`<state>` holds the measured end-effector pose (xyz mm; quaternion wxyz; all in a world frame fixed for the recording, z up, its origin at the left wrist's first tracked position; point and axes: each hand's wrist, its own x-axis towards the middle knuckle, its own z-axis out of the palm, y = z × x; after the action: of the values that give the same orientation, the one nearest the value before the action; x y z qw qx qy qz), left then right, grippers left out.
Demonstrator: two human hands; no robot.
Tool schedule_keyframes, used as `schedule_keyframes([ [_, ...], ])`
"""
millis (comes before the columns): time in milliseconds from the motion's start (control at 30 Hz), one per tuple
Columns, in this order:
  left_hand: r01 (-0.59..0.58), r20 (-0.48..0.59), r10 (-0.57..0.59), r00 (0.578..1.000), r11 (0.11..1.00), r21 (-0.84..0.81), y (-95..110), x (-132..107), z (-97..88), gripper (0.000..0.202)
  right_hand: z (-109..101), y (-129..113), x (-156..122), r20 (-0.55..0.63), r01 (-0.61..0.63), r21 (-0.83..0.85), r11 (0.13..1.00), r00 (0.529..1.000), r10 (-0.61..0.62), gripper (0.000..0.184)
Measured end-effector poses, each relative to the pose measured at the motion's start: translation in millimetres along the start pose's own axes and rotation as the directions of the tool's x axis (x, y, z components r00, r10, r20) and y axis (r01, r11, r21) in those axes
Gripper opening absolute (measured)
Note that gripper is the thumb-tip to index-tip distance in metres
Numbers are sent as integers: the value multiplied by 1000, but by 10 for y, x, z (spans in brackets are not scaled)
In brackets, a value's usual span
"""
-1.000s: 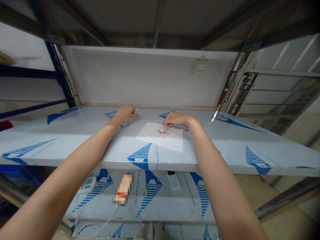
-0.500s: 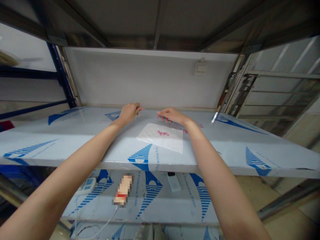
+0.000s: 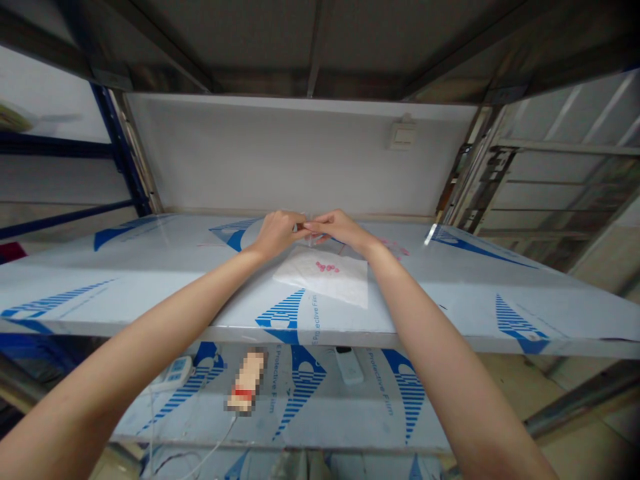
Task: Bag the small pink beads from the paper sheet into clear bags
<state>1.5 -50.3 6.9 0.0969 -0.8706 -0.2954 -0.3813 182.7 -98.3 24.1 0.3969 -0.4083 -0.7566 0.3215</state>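
Note:
At the back of the upper shelf, my left hand (image 3: 278, 234) and my right hand (image 3: 342, 229) meet, fingertips pinched together. Between them shows a small clear piece (image 3: 309, 239) that looks like plastic; its exact kind is too small to make out. Just in front of the hands lies a white sheet (image 3: 350, 293), with several pink beads (image 3: 327, 268) grouped on it. More pink beads (image 3: 400, 252) rest beyond my right wrist, partly hidden by it.
The shelf (image 3: 165, 287) has blue-printed protective film. On the lower shelf (image 3: 320, 427) are a blurred-out object (image 3: 247, 380) with a white cable, a white device (image 3: 349, 365) and another white device with buttons (image 3: 173, 373). A metal deck (image 3: 260, 47) hangs overhead.
My left hand has moved right and my right hand slightly left, so their fingertips now meet at the small clear piece. The sheet and its beads stay in place.

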Motion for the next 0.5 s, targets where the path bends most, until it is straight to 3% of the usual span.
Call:
schedule_keyframes([
  [133,-49,32,50,998,998,-43,-22,12,7,26,-3,19,4,12,-30,26,999,999,30,22],
  [333,-138,76,164,983,953,-271,-51,15,-16,30,-8,-45,-41,28,-97,51,994,995,95,18],
  [500,-76,99,103,990,966,-245,-66,7,32,29,22,-17,-26,-39,-142,-1,990,989,141,22],
])
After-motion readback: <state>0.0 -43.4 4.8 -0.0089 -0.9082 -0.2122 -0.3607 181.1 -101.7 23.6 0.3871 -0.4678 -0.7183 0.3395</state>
